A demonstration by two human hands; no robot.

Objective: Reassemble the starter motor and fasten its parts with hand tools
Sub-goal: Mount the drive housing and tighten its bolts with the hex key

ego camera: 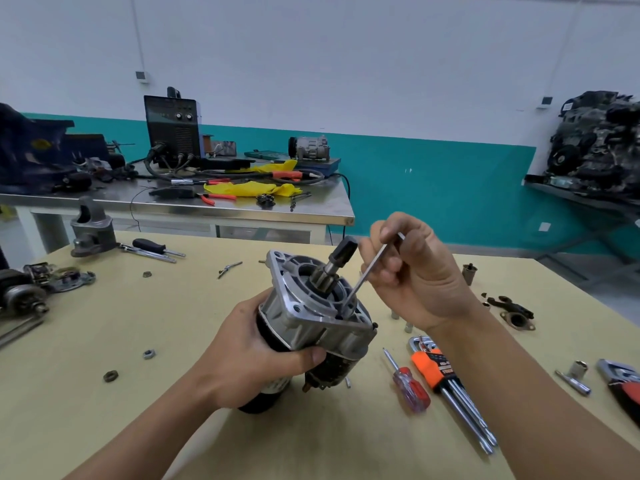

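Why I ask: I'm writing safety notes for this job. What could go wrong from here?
1. Only the left hand steadies the tilted motor; turning force could twist it out of that grip.
2. The key, pinched in the right hand, enters the housing at a slant; its tip might slip out and the hand could strike the shaft.

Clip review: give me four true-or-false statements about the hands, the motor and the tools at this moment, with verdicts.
1. The left hand grips the starter motor. True.
2. The right hand holds the red screwdriver. False: it pinches a thin hex key; the screwdriver lies on the table.
3. The hex key's tip meets the motor's front end. True.
4. The orange key holder lies left of the motor. False: it lies to its right.
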